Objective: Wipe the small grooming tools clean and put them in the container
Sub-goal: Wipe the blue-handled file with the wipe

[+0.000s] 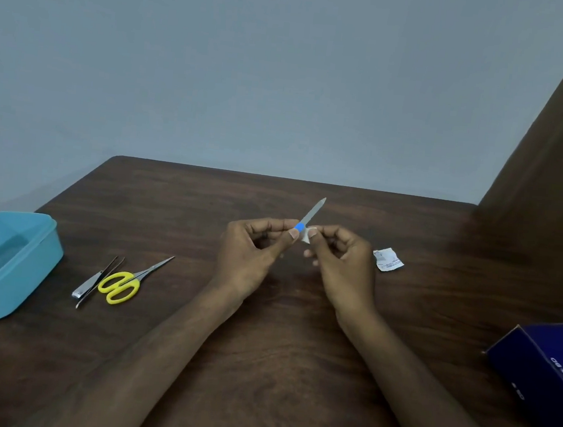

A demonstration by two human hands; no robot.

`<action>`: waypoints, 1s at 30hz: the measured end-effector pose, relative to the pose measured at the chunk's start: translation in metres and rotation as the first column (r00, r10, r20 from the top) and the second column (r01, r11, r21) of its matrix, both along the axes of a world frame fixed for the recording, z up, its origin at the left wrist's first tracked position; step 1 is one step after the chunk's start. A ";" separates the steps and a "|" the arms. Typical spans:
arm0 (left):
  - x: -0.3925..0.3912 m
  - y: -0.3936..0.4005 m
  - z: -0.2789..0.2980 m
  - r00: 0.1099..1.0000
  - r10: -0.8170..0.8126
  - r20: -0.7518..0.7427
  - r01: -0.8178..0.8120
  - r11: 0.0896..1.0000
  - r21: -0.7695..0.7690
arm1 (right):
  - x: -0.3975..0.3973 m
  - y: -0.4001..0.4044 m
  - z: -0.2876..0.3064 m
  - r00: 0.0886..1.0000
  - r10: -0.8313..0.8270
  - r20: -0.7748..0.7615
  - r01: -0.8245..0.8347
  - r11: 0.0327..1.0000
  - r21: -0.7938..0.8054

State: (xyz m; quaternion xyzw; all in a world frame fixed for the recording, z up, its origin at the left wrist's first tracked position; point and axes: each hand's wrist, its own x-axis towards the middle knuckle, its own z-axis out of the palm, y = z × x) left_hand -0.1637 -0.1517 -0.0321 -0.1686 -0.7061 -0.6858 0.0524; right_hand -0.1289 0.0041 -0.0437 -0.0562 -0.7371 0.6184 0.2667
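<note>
Nearest the camera, 2 bare forearms are coming up from the bottom edge, elbows cut off. Off to the right a dark blue box [542, 379] is sitting half out of frame; there's white lettering and a small sticker on it, but it's too blurry to read. On the left a blue container [9, 276] is sitting open, its left side cut off by the frame edge. Just beside it, the clippers [87, 284] and tweezers [100, 281] are lying crossed and touching, so it's hard to tell where 1 ends, and the yellow scissors [129, 283] are lying right next to them, blades pointing up-right.

Further in, mid-table [279, 333], the left hand [252, 255] is pinching the blue handle of the file [311, 214] between thumb and forefinger, other fingers curled in. The file is being held above the table, tip pointing away and up-right. The right hand [340, 263] is pinching a small white wipe [306, 237] against the base of the file, mostly hidden by the fingers.

Right of that hand a torn white wrapper [387, 259] is lying flat, with tiny unreadable print.
</note>
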 end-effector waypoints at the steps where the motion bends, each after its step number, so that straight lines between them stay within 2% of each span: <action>1: 0.000 0.000 0.001 1.000 0.008 0.002 -0.008 1.000 -0.007 | 0.000 -0.001 0.000 1.000 0.004 0.003 -0.004 1.000 -0.021; 6: 0.004 -0.001 0.003 0.998 0.065 -0.004 -0.065 0.997 -0.040 | 0.002 -0.009 0.002 0.994 0.106 0.009 -0.101 0.966 -0.239; 10: 0.004 -0.001 0.001 0.988 0.131 -0.080 -0.140 0.983 -0.118 | 0.002 -0.011 0.004 0.985 0.175 0.006 -0.158 0.905 -0.394; 12: 0.004 -0.002 -0.001 0.974 0.177 -0.140 -0.203 0.958 -0.201 | 0.004 -0.012 0.005 0.980 0.198 0.017 -0.179 0.915 -0.362; 15: 0.004 -0.003 -0.002 0.973 0.143 -0.178 -0.192 0.937 -0.292 | 0.004 -0.011 0.004 0.991 0.135 0.022 -0.129 0.975 -0.182; 18: 0.003 -0.003 -0.002 0.983 0.066 -0.169 -0.114 0.950 -0.292 | 0.000 0.000 0.004 0.999 0.030 -0.015 -0.028 0.995 0.097; 20: 0.000 -0.002 -0.001 0.993 0.032 -0.117 -0.058 0.972 -0.227 | -0.003 0.009 0.003 0.999 0.020 -0.028 -0.014 0.984 0.175; 25: -0.004 -0.002 0.000 0.995 0.088 -0.039 -0.089 0.996 -0.027 | -0.004 0.018 0.001 0.980 0.197 0.018 -0.196 0.959 0.205; 28: -0.006 -0.001 -0.002 0.986 0.151 -0.066 -0.153 0.988 -0.021 | -0.004 0.019 0.004 0.972 0.233 0.036 -0.235 0.959 0.160; 30: -0.008 -0.001 -0.004 0.986 0.154 -0.068 -0.157 0.987 -0.044 | -0.004 0.019 0.005 0.978 0.208 0.032 -0.209 0.975 0.076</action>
